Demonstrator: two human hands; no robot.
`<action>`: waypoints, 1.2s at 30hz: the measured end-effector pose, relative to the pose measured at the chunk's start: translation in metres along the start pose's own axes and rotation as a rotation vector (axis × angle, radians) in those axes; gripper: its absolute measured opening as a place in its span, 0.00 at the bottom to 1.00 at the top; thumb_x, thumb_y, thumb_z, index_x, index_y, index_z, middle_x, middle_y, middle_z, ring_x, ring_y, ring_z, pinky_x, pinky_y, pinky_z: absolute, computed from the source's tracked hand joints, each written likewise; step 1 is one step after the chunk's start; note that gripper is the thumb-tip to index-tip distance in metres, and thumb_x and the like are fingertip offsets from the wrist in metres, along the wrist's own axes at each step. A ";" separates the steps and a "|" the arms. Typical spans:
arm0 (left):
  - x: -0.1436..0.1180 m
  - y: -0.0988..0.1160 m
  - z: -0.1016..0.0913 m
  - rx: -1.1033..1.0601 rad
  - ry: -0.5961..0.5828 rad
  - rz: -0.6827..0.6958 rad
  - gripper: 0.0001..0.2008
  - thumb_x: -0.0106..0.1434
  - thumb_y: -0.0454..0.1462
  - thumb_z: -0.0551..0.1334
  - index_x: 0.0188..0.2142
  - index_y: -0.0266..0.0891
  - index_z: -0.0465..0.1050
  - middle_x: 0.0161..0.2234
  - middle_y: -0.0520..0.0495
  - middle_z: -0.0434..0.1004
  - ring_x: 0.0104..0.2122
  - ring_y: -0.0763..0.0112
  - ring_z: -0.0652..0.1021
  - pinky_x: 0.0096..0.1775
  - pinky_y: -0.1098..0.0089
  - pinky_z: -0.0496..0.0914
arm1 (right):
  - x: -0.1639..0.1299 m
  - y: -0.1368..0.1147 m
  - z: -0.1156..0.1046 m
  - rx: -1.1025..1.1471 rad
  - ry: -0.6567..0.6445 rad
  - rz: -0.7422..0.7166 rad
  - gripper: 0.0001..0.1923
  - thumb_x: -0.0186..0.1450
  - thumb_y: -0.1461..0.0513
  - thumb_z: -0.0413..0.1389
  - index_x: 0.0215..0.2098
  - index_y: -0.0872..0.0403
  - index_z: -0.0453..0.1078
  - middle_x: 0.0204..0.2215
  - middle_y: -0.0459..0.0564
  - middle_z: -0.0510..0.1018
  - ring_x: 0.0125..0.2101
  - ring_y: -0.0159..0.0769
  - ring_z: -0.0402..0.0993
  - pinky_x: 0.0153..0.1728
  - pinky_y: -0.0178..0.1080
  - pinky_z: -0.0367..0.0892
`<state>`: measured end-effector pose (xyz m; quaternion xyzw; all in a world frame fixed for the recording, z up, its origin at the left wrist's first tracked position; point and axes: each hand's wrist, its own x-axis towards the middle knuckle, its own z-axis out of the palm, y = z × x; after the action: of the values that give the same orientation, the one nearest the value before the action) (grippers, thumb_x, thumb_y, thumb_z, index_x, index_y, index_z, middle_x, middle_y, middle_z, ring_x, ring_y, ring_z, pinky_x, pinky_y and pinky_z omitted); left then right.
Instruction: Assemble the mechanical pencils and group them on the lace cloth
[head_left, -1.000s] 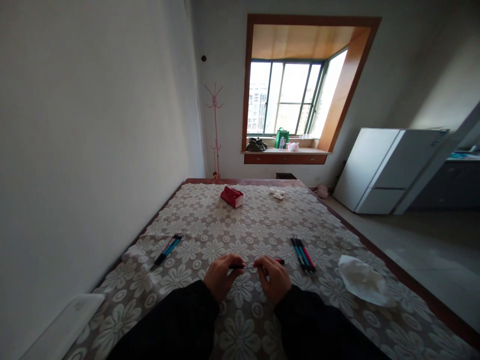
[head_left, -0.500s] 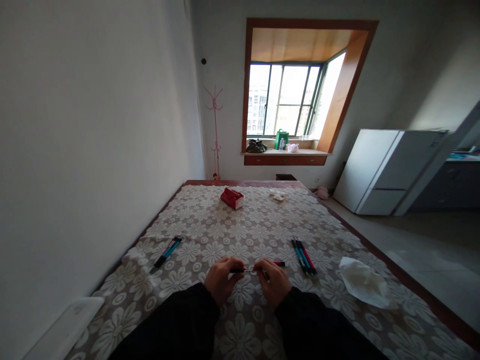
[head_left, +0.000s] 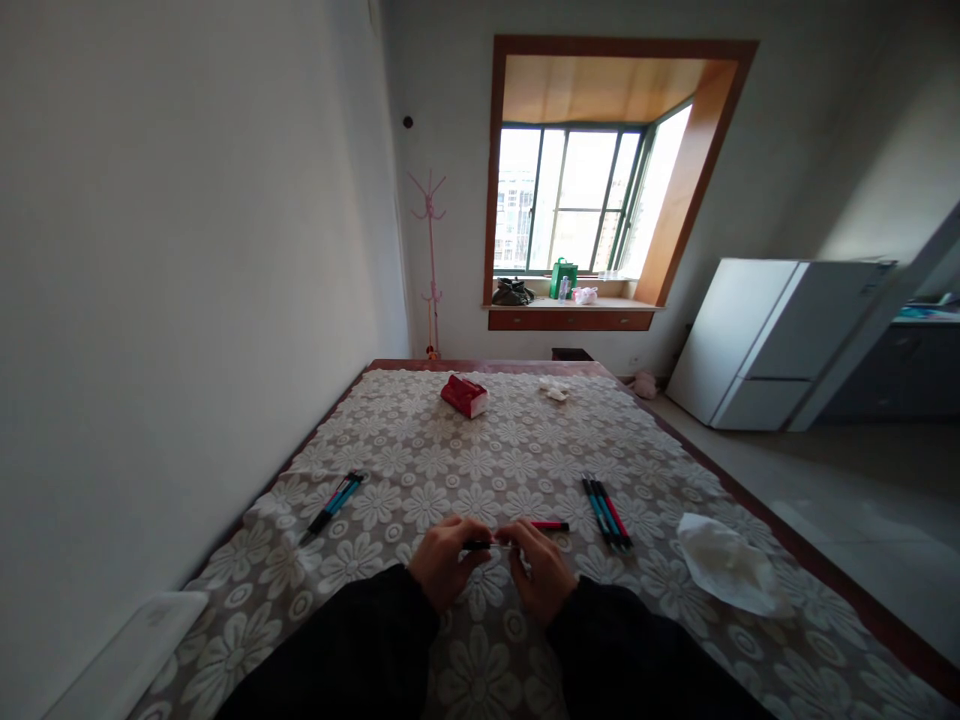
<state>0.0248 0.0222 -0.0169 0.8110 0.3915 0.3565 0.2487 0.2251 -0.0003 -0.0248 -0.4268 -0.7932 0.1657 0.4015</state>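
Near the front of the table, my left hand (head_left: 444, 560) is closed around a pen part with a black grip (head_left: 477, 545). From the grip a thin, pale piece points right. My right hand (head_left: 541, 568) pinches at the end of that thin piece; its fingertips partly hide what they hold. Just beyond my right hand lies a pink-and-black pen piece (head_left: 553, 526) on the tablecloth, partly covered by the fingers. Several teal and pink pens with black grips (head_left: 606, 512) lie side by side to the right. A smaller bunch of similar pens (head_left: 336, 504) rests on the left.
A floral lace tablecloth (head_left: 480, 690) covers the table. White crumpled plastic (head_left: 731, 570) lies at right, a red tissue pack (head_left: 465, 396) and white scraps (head_left: 555, 391) farther back. A white translucent box (head_left: 124, 660) sits front left, beside the wall (head_left: 187, 300).
My right hand has shifted slightly left and its fingers have changed position around the thin piece. The left hand stays nearly in place with the black grip.
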 end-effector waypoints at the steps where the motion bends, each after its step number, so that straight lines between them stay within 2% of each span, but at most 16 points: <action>1: 0.000 -0.001 0.001 -0.021 -0.003 -0.006 0.08 0.61 0.32 0.67 0.40 0.42 0.75 0.37 0.49 0.79 0.38 0.69 0.80 0.43 0.70 0.75 | 0.000 -0.001 0.000 0.030 0.007 -0.021 0.16 0.63 0.71 0.46 0.44 0.52 0.67 0.38 0.51 0.75 0.39 0.37 0.73 0.40 0.37 0.68; 5: -0.001 -0.005 0.004 -0.113 -0.033 -0.004 0.11 0.62 0.31 0.65 0.44 0.42 0.73 0.40 0.49 0.80 0.39 0.71 0.81 0.44 0.71 0.75 | -0.003 0.002 0.004 0.127 0.063 -0.025 0.18 0.63 0.71 0.47 0.49 0.51 0.64 0.39 0.50 0.75 0.40 0.36 0.74 0.43 0.38 0.70; 11: 0.000 -0.001 0.001 0.010 -0.061 0.101 0.08 0.65 0.35 0.63 0.44 0.44 0.75 0.40 0.49 0.81 0.41 0.68 0.80 0.45 0.69 0.74 | 0.000 0.003 0.004 0.198 0.061 0.031 0.18 0.64 0.64 0.54 0.52 0.51 0.62 0.35 0.47 0.77 0.33 0.33 0.76 0.37 0.36 0.71; 13: 0.001 0.001 0.000 0.026 -0.029 0.090 0.09 0.66 0.34 0.61 0.46 0.45 0.74 0.40 0.50 0.81 0.42 0.68 0.80 0.46 0.69 0.73 | 0.005 0.002 -0.008 0.104 0.109 0.050 0.12 0.66 0.61 0.53 0.48 0.52 0.66 0.33 0.48 0.77 0.32 0.33 0.74 0.35 0.36 0.69; 15: 0.002 0.003 -0.002 0.045 0.006 0.075 0.10 0.68 0.35 0.60 0.47 0.46 0.75 0.40 0.51 0.82 0.43 0.68 0.79 0.47 0.68 0.73 | 0.012 0.002 -0.025 -0.038 0.102 0.109 0.07 0.67 0.59 0.51 0.38 0.53 0.69 0.28 0.47 0.76 0.28 0.32 0.71 0.31 0.35 0.65; 17: 0.002 0.004 -0.003 0.068 0.019 0.064 0.09 0.68 0.36 0.59 0.45 0.46 0.75 0.40 0.51 0.82 0.43 0.67 0.79 0.48 0.67 0.72 | 0.016 0.004 -0.044 -0.168 -0.021 0.175 0.10 0.67 0.58 0.51 0.31 0.53 0.69 0.22 0.44 0.73 0.24 0.31 0.68 0.28 0.34 0.60; 20: 0.003 0.006 -0.005 0.095 0.003 0.035 0.08 0.68 0.37 0.58 0.42 0.46 0.76 0.40 0.50 0.82 0.42 0.67 0.79 0.48 0.67 0.72 | 0.017 0.010 -0.062 -0.251 -0.260 0.175 0.05 0.62 0.59 0.56 0.32 0.52 0.71 0.24 0.44 0.75 0.24 0.31 0.68 0.28 0.34 0.58; 22: 0.003 0.007 -0.005 0.114 -0.006 0.013 0.08 0.68 0.36 0.59 0.42 0.45 0.76 0.40 0.50 0.82 0.42 0.66 0.79 0.47 0.66 0.72 | 0.014 0.013 -0.065 -0.242 -0.368 0.145 0.06 0.58 0.61 0.58 0.35 0.51 0.73 0.27 0.44 0.76 0.26 0.32 0.69 0.29 0.34 0.59; 25: 0.003 0.008 -0.006 0.143 -0.029 0.004 0.08 0.67 0.36 0.59 0.41 0.45 0.77 0.39 0.50 0.82 0.41 0.66 0.79 0.46 0.66 0.72 | 0.011 0.016 -0.060 -0.201 -0.422 0.115 0.06 0.55 0.66 0.57 0.32 0.51 0.73 0.29 0.46 0.77 0.29 0.34 0.71 0.32 0.35 0.61; 29: 0.003 0.010 -0.006 0.168 -0.065 0.017 0.08 0.66 0.35 0.60 0.41 0.45 0.78 0.38 0.50 0.81 0.40 0.65 0.79 0.45 0.66 0.72 | 0.010 0.019 -0.050 -0.073 -0.335 0.091 0.05 0.57 0.68 0.54 0.29 0.53 0.70 0.29 0.47 0.75 0.31 0.35 0.70 0.35 0.36 0.63; 31: 0.003 0.011 -0.007 0.172 -0.075 0.015 0.08 0.66 0.35 0.60 0.41 0.44 0.78 0.37 0.49 0.81 0.39 0.65 0.79 0.45 0.66 0.72 | 0.010 0.020 -0.044 0.090 -0.229 0.170 0.02 0.60 0.63 0.54 0.31 0.53 0.68 0.27 0.45 0.73 0.28 0.32 0.68 0.31 0.35 0.63; 34: 0.002 0.013 -0.008 0.168 -0.089 -0.001 0.08 0.66 0.36 0.59 0.40 0.44 0.78 0.37 0.49 0.81 0.39 0.66 0.79 0.44 0.67 0.72 | 0.011 0.020 -0.032 0.445 -0.086 0.331 0.12 0.64 0.53 0.54 0.39 0.53 0.67 0.26 0.43 0.71 0.23 0.29 0.65 0.24 0.33 0.62; 36: 0.002 0.014 -0.008 0.161 -0.089 -0.012 0.09 0.66 0.36 0.58 0.40 0.44 0.78 0.37 0.49 0.81 0.38 0.66 0.79 0.44 0.67 0.72 | 0.010 0.021 -0.025 0.572 -0.022 0.371 0.18 0.63 0.47 0.56 0.41 0.53 0.68 0.26 0.44 0.73 0.23 0.29 0.67 0.23 0.33 0.63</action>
<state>0.0259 0.0171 -0.0011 0.8412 0.4123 0.2859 0.2019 0.2526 0.0179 -0.0169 -0.4324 -0.6277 0.4562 0.4594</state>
